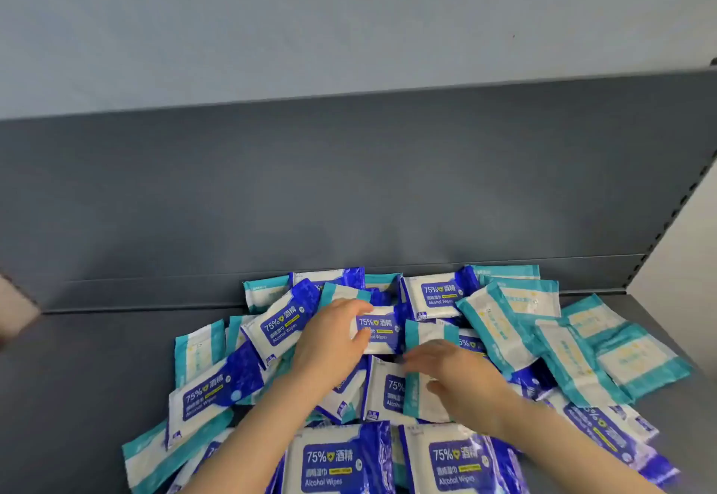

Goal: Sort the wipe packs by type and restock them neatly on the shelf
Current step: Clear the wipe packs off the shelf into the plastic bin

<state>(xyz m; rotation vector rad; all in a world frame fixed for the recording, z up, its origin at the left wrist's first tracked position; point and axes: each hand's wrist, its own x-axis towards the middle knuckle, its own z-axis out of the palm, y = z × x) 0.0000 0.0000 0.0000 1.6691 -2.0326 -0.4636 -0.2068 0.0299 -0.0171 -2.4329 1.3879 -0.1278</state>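
Two blue-and-white soft plastic alcohol wipe packs [329, 458] lay nearest, at 6 o'clock of the mixed pile on the dark grey metal shelf [116, 357]. Teal-and-white soft plastic wipe packs [574, 357] clustered toward 3 o'clock. The left hand [333, 342] gripped a blue-and-white centre pack [378, 328] by its short edge. The right hand [458, 373] was blurred over the pile, and its grip could not be told. The packs looked light, pliable and slick, so a pinch across a sealed end seam would likely hold best.
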